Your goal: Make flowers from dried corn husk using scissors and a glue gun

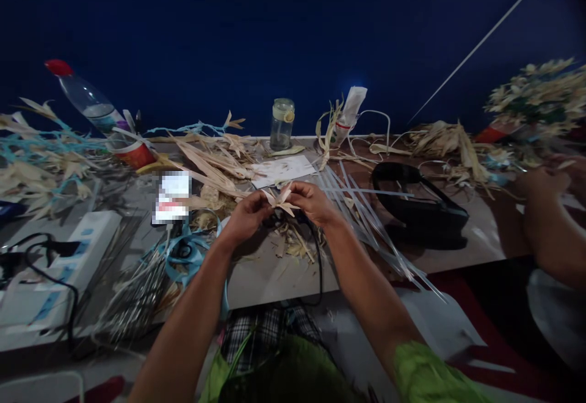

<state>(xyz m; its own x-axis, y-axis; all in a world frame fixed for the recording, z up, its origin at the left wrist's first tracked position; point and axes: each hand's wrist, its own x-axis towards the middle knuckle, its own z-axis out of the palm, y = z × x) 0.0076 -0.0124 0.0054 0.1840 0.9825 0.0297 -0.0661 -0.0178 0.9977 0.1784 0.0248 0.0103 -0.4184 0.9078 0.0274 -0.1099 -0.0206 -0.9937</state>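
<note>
Between my two hands is a small pale flower [282,200] with pointed petals, apparently made of dried corn husk. My left hand [248,215] pinches it from the left, fingers closed. From the other side my right hand [315,203] grips its petals between thumb and fingers. The flower's base is hidden by the fingers. Husk scraps [296,244] lie on the table just below the hands. Behind them rests a white sheet [284,170], with long dried husks [206,162] to its left.
Clear plastic strips [361,207] and a black headset-like object [419,204] lie to the right. A glass jar [281,125] stands at the back. At left are a power strip [86,256], blue ribbon [185,253] and wire bundle [137,293]. Another person's arm [547,220] reaches in at far right.
</note>
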